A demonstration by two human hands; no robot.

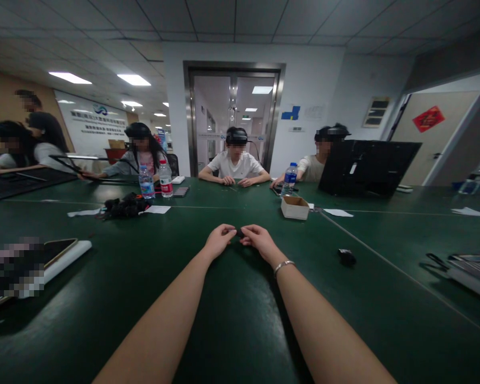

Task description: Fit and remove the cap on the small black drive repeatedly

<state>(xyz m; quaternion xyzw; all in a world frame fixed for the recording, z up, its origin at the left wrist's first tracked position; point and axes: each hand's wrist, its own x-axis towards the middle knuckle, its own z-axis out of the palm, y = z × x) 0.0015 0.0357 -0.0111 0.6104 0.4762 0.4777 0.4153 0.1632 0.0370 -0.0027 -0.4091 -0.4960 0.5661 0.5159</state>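
Note:
Both my arms reach forward over a dark green table (240, 309). Between my fingertips is a small black piece (239, 233), too small and too covered to name. My left hand (221, 240) pinches it from the left, thumb and fingers together. From the other side my right hand (258, 241) closes on the same piece, a silver bracelet (284, 266) on that wrist. To the right of my right forearm lies a small black object (346, 257) with a pale patch on top; its kind is unclear.
A small open cardboard box (295, 208) and a water bottle (290, 178) stand ahead to the right. Two bottles (165, 180) and a black tangled bundle (126, 206) are ahead left. A monitor (368, 168) stands farther right. Several people with headsets sit around the table.

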